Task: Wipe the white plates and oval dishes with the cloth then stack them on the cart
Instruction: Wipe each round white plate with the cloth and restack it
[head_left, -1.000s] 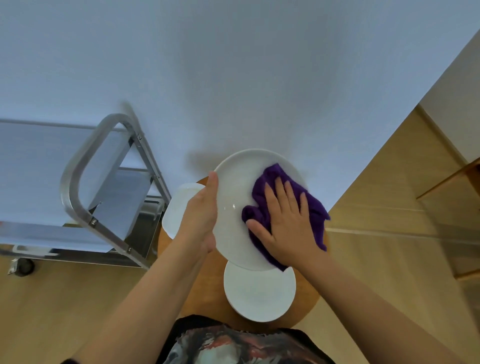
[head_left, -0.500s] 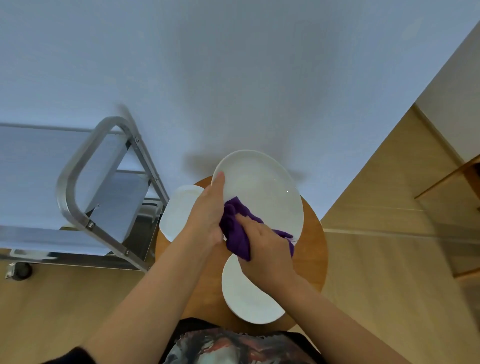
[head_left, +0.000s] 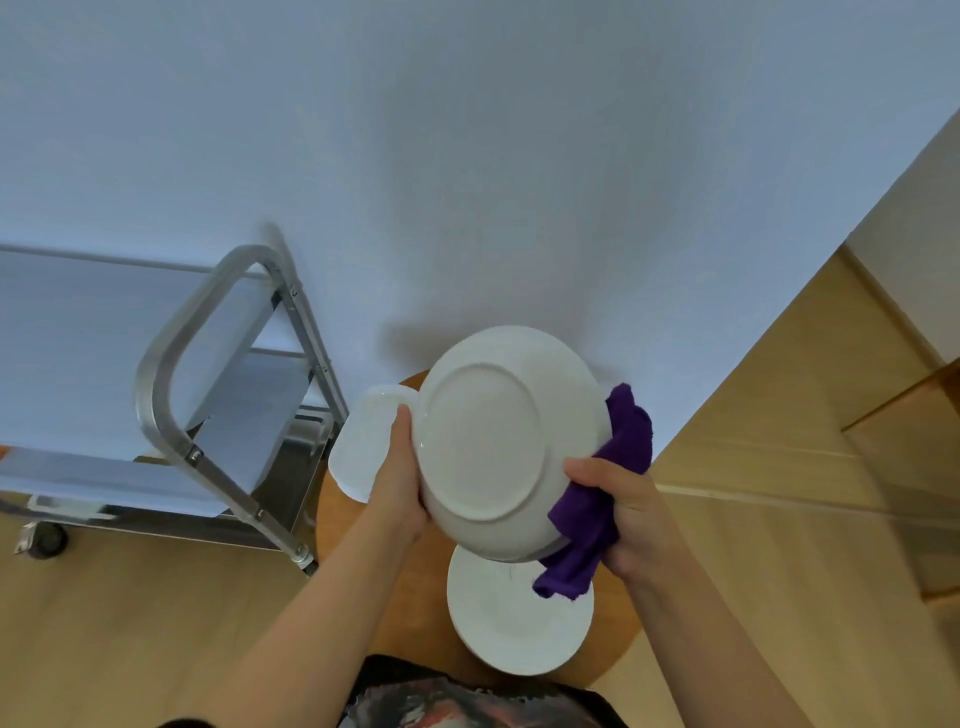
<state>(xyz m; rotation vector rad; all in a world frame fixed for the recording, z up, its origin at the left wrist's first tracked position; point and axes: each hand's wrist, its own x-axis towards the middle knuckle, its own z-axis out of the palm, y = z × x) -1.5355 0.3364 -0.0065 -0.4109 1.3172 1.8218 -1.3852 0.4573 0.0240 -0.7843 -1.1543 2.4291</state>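
Since the shot half a second back, the round white ceramic plate (head_left: 506, 441) has been flipped: its underside and foot ring now face the camera, where the eating face showed before. My read is the front is wiped and the back is next, so this plate is about half done and not ready to stack. Largest first: the steel cart with its tubular handle (head_left: 171, 374) stands left of the work, well apart from the held plate, and its visible shelves show no stacked crockery that I can make out. Next, the small round wooden table (head_left: 358, 525) sits below the hands. On it lies another round white plate (head_left: 514, 623), near the person's body, and a white dish with rounded corners (head_left: 363, 447) at the left edge, just beside the cart; both are likely unwiped. The held plate is tilted, lifted clear of the table. Left hand (head_left: 400, 483) grips its left rim, thumb on the back face, other fingers hidden behind. Right hand (head_left: 618, 514) is closed around the bunched purple cloth (head_left: 602, 499), fingers curled tight, pressing it against the plate's lower right rim; part of the cloth hangs loose below. Wrists bent inward, both forearms reaching up from the bottom edge.
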